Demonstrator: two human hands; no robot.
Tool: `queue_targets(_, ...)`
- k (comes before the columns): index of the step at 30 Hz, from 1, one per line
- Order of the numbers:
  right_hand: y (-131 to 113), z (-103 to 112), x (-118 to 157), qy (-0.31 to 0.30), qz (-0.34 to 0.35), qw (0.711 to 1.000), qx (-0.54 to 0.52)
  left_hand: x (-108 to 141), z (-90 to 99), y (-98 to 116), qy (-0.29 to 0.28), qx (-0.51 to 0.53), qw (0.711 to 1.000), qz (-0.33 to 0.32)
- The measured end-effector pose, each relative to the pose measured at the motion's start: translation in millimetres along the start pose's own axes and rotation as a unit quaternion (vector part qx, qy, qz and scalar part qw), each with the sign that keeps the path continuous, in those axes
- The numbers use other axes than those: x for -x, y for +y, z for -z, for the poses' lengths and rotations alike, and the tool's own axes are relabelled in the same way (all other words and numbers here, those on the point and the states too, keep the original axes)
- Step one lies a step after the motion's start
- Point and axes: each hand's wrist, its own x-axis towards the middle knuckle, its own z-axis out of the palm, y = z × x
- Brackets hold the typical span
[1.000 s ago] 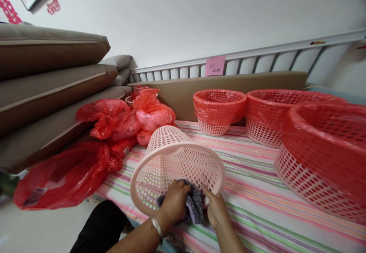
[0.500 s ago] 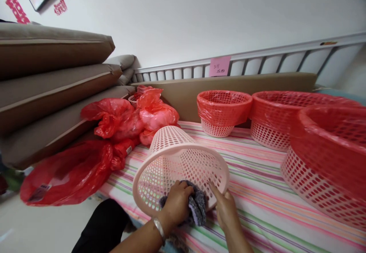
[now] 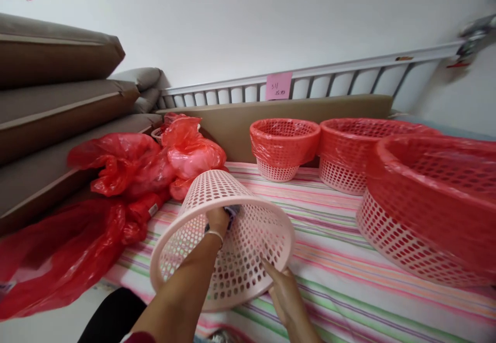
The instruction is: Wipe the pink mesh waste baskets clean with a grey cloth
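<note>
A pale pink perforated plastic basket [image 3: 248, 247] lies tilted on its side on the striped sheet, its mouth facing me. My left hand [image 3: 217, 221] reaches inside it, closed on a dark grey-purple cloth [image 3: 232, 214] near the inner wall. Part of that hand and most of the cloth are hidden from view. At the lower right of the rim, my right hand [image 3: 284, 291] grips the basket, thumb on the inside and fingers outside.
Baskets lined with red plastic bags stand at the right: a small one [image 3: 281, 170], a wider one [image 3: 341, 175] and a large one [image 3: 406, 245]. Filled red bags [image 3: 194, 152] lie at the left beside stacked grey-brown cushions [image 3: 65, 108]. A pink note [image 3: 279, 86] hangs on the headboard.
My left hand has moved deeper into the basket with the cloth, away from the near rim. My right hand stays at the rim. The view has shifted to the right.
</note>
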Motion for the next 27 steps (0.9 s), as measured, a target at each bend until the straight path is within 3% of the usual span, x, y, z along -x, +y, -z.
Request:
queue_targets(6,7,0,-6,0.023,-0.023,0.999,-0.011,-21,-23.4,-10,-0.053,-0.054,0.996,-0.045)
queue_targets(11,7,0,-8,0.032,-0.029,0.999,-0.02,-19,-20.2,-7,-0.094,-0.059,0.992,-0.058)
queue_targets(14,9,0,-9,0.043,-0.027,0.998,-0.04,20,-10.5,4,-0.109,-0.039,0.989,-0.094)
queue_targets(19,11,1,-10,0.042,-0.016,0.998,-0.047,117,5.1,17,-0.138,0.006,0.972,-0.189)
queue_targets(21,12,1,-8,0.025,-0.011,0.999,-0.039,131,7.7,19,-0.127,0.008,0.973,-0.192)
queue_targets(23,13,0,-4,0.014,-0.014,0.999,-0.026,121,7.5,20,-0.113,-0.001,0.977,-0.182)
queue_targets(27,14,-2,4,0.015,-0.024,0.999,-0.032,53,1.8,21,-0.067,-0.043,0.987,-0.136)
